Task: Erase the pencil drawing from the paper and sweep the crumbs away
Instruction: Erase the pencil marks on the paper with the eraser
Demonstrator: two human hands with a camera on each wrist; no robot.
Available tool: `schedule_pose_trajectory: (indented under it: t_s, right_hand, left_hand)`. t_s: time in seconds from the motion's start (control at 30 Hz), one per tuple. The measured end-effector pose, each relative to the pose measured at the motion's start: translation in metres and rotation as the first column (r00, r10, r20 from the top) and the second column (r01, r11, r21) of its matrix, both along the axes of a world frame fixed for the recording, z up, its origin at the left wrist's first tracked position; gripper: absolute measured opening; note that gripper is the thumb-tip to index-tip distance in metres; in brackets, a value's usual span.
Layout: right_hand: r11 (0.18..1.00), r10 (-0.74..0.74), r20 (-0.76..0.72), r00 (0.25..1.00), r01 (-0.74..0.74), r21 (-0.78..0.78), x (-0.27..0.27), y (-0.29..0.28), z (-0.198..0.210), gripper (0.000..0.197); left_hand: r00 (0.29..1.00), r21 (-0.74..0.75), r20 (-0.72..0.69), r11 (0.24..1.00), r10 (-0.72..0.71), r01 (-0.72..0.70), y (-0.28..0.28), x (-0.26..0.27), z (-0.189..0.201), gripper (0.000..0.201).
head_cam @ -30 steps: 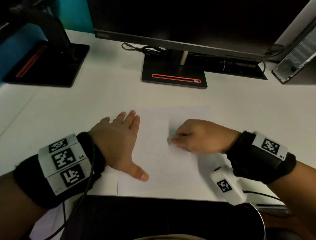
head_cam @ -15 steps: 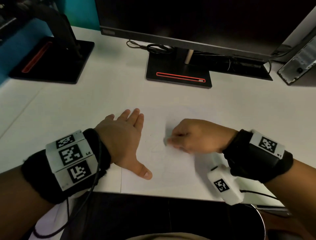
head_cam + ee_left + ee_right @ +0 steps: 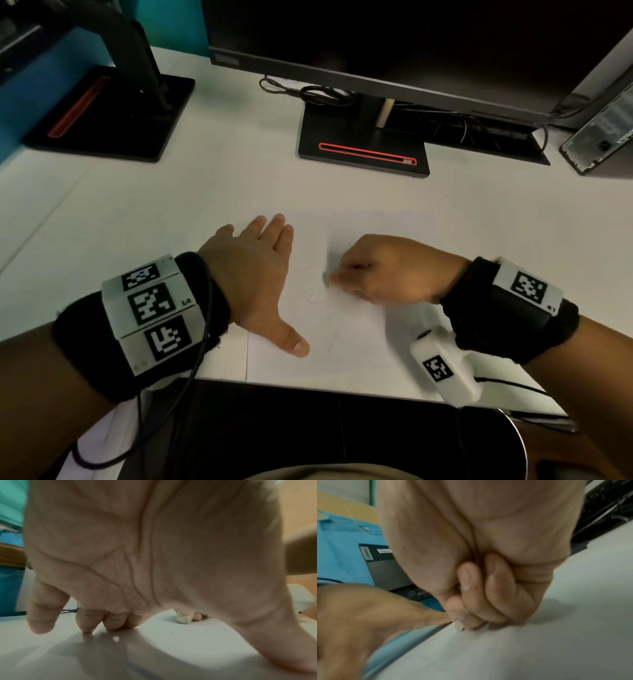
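A white sheet of paper (image 3: 346, 329) lies on the desk near its front edge, with faint pencil lines (image 3: 317, 296) across its middle. My left hand (image 3: 255, 270) lies flat and spread on the sheet's left side, thumb stretched toward me. My right hand (image 3: 383, 269) is curled and pinches a small white eraser (image 3: 326, 280), whose tip touches the paper. The left wrist view shows that eraser (image 3: 183, 618) standing on the sheet, with dark crumbs (image 3: 169, 630) near it. In the right wrist view the eraser (image 3: 458, 626) peeks out below my fingertips.
A monitor's black base (image 3: 363, 144) stands behind the paper, with cables (image 3: 318, 94) beside it. A second black stand (image 3: 109, 113) is at the back left, a grey computer case (image 3: 603, 133) at the back right. The desk's front edge (image 3: 308, 385) runs just below the sheet.
My right hand has slid the eraser slightly left and back over the drawing. The left hand stays flat on the paper.
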State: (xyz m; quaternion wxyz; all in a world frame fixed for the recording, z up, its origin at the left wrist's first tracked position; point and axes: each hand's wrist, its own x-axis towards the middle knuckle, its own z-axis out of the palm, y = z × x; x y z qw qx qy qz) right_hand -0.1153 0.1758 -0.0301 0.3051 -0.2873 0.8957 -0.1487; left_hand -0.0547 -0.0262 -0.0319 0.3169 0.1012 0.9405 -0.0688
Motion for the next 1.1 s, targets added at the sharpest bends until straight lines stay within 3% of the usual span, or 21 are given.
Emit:
schedule_pose_trajectory:
  t_s: [0.1, 0.2, 0.33, 0.43, 0.57, 0.7, 0.83, 0.97, 1.1]
  right_hand:
    - [1.000, 0.000, -0.050, 0.999, -0.001, -0.006, -0.001, -0.003, 0.001, 0.052]
    - [0.997, 0.078, 0.012, 0.997, -0.078, 0.015, 0.004, -0.006, 0.001, 0.051]
    - [1.000, 0.024, -0.062, 0.998, -0.025, -0.012, -0.003, -0.008, 0.001, 0.053]
    - [0.993, 0.117, 0.025, 0.993, -0.118, 0.018, 0.007, -0.014, 0.000, 0.051]
    - [1.000, 0.026, -0.014, 1.000, -0.026, -0.008, -0.006, -0.013, 0.002, 0.051]
    - [0.991, 0.129, 0.050, 0.990, -0.130, 0.017, 0.008, -0.021, 0.002, 0.048]
    - [0.999, 0.033, 0.004, 0.999, -0.033, -0.008, -0.002, -0.021, 0.003, 0.050]
    - [0.988, 0.154, 0.044, 0.987, -0.155, 0.015, 0.009, -0.026, 0.002, 0.050]
    - [0.997, 0.081, -0.009, 0.997, -0.081, -0.016, 0.002, -0.024, 0.002, 0.052]
  left_hand:
    - [1.000, -0.004, -0.008, 1.000, -0.002, 0.002, 0.000, 0.000, 0.001, 0.161]
    - [1.000, 0.007, -0.003, 1.000, 0.001, -0.001, 0.001, 0.001, 0.001, 0.161]
    - [1.000, 0.012, -0.013, 1.000, -0.001, 0.001, 0.000, 0.001, -0.001, 0.161]
    - [1.000, 0.011, -0.008, 1.000, 0.002, -0.002, 0.000, 0.001, 0.000, 0.161]
    - [1.000, 0.010, -0.007, 1.000, 0.005, -0.005, 0.000, 0.000, -0.001, 0.161]
    - [1.000, 0.013, -0.009, 1.000, 0.007, -0.007, -0.001, 0.000, -0.001, 0.161]
    - [1.000, 0.018, -0.005, 1.000, 0.012, -0.012, 0.000, 0.000, -0.001, 0.161]
    - [1.000, 0.014, -0.008, 1.000, 0.011, -0.011, 0.000, 0.001, -0.001, 0.161]
    - [1.000, 0.003, 0.004, 1.000, 0.010, -0.010, 0.001, 0.000, 0.000, 0.160]
